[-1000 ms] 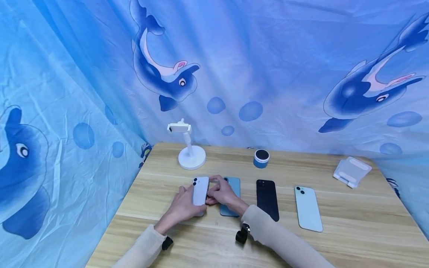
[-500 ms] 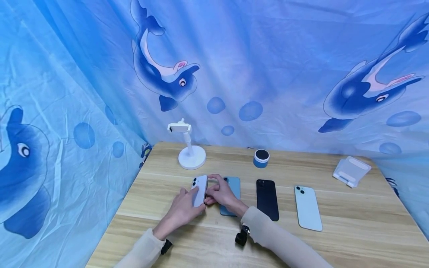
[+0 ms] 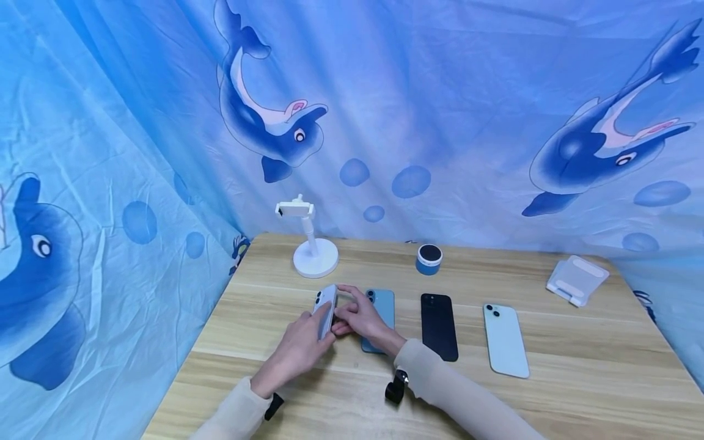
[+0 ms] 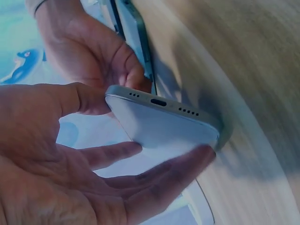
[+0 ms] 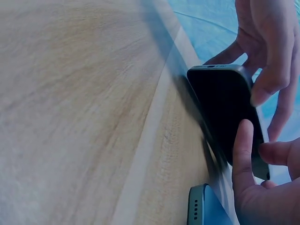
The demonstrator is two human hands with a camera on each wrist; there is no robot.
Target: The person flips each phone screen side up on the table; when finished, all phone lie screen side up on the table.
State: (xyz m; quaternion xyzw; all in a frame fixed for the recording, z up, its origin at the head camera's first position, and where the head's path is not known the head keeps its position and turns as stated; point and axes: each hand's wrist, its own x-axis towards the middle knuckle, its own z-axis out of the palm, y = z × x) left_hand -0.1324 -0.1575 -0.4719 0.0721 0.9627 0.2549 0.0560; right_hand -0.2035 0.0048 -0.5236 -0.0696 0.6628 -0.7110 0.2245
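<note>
A white phone (image 3: 329, 295) stands tilted up from the wooden table, its camera back partly facing left and its dark screen (image 5: 218, 93) turned to the right. My left hand (image 3: 299, 349) grips it, fingers spread across the back and thumb at the edge near the charging port, as the left wrist view shows. From the other side my right hand (image 3: 364, 318) pinches the far part of the phone, one finger against the screen. Under that right hand lies a teal phone (image 3: 387, 308), partly covered by the fingers and wrist.
To the right, a black phone (image 3: 439, 327) and a pale green phone (image 3: 506, 342) lie face down on the table (image 3: 583, 366). Along the back stand a white phone stand (image 3: 315, 260), a small blue speaker (image 3: 429, 261) and a folded white stand (image 3: 577, 281). A blue dolphin curtain (image 3: 467, 122) hangs behind.
The white phone has tipped up from nearly flat, its right edge rising and its screen turning toward the right. Both hands have shifted slightly left with it.
</note>
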